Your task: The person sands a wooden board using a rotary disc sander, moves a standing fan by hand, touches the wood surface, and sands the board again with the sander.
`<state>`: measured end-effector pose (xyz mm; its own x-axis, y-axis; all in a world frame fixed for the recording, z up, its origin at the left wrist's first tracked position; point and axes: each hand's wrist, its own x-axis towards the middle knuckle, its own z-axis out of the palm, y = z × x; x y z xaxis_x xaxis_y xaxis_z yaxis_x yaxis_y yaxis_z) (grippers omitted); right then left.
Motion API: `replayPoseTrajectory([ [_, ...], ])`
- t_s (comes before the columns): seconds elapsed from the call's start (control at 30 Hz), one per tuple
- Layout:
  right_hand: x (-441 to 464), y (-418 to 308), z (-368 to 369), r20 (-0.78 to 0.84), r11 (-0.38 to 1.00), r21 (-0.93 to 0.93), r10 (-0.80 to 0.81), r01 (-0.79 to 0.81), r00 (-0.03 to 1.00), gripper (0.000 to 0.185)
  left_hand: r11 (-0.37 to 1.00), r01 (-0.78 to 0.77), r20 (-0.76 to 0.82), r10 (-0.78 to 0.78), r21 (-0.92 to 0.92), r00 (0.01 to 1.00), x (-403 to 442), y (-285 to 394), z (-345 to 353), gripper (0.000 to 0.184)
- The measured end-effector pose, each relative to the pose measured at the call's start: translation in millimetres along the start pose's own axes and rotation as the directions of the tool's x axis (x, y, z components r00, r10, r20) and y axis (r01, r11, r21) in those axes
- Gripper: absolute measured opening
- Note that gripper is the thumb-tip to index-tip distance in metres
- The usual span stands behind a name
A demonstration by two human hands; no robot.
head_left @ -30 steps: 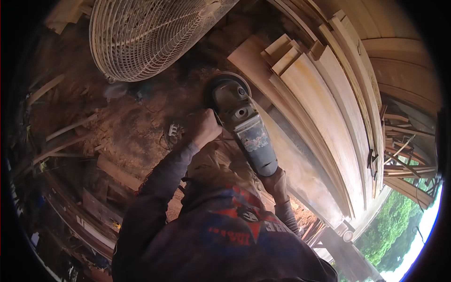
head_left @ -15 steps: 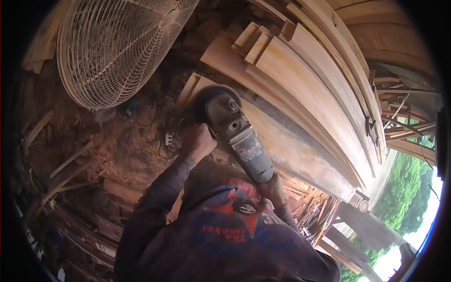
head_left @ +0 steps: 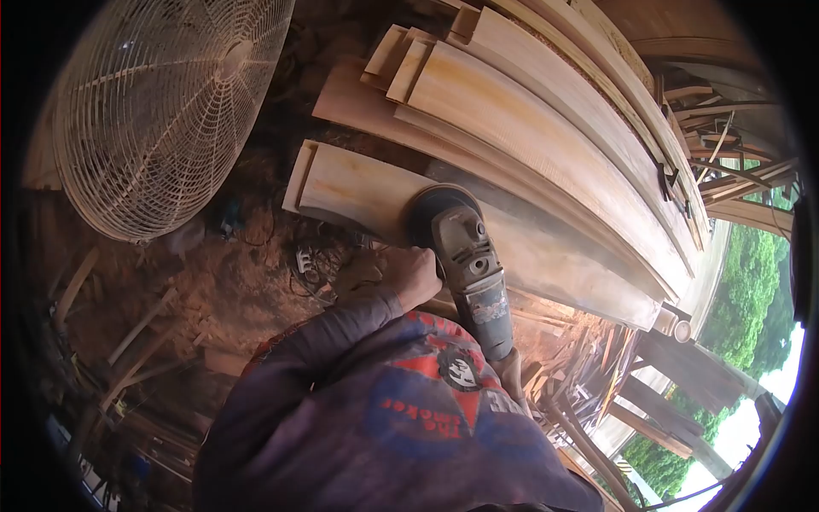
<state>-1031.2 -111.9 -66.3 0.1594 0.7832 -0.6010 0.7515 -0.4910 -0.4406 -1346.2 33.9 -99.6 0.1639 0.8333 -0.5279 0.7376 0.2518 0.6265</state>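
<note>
A dusty grey power sander (head_left: 482, 282) with a round dark disc rests over a long pale board (head_left: 367, 183). My left hand (head_left: 411, 277) is closed round the side handle near the sander's head, its fingers partly hidden. At the rear end of the tool's body, my right hand (head_left: 509, 372) grips it from below, largely covered by the tool and my shirt. The disc overlaps the board's near edge, left of its middle. Whether the disc is spinning cannot be made out.
A large wire-caged fan (head_left: 179, 111) stands at the upper left. Stacked long boards (head_left: 529, 128) lie beyond the worked board. Wood scraps and reddish sawdust (head_left: 230, 294) cover the ground at left, with a coiled cord (head_left: 311, 269) near my left arm.
The view has swung, so the fan and boards appear further left. The sander has moved right and down in view, and the pale board's left end now shows. Both hands keep their hold.
</note>
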Motion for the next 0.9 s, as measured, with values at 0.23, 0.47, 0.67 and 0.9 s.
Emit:
replayPoseTrajectory([
  [0.23, -5.6, 45.1, 5.1, -0.025, 0.981, -0.141, 0.129, -0.131, 0.991, 0.044, 0.977, -0.212, 0.011, 0.212, -0.015, 0.977, 17.7, 19.1, 29.2, 0.023],
  [0.47, 42.6, -52.6, 8.1, 0.168, 0.994, -0.055, -0.083, 0.093, 0.982, 0.049, 0.987, 0.126, -0.082, -0.134, -0.097, 0.987, -16.5, -41.7, -34.1, 0.022],
  [0.67, 70.8, -147.2, 34.3, 0.23, 0.93, -0.009, -0.356, 0.368, 0.906, 0.057, 0.919, 0.321, -0.284, -0.379, -0.231, 0.881, -34.0, -108.1, -67.1, 0.031],
  [0.9, 87.7, -160.5, 47.9, 0.19, 0.852, -0.147, -0.474, 0.502, 0.86, 0.041, 0.874, 0.271, -0.359, -0.424, -0.403, 0.831, -22.8, -146.1, -63.9, 0.042],
])
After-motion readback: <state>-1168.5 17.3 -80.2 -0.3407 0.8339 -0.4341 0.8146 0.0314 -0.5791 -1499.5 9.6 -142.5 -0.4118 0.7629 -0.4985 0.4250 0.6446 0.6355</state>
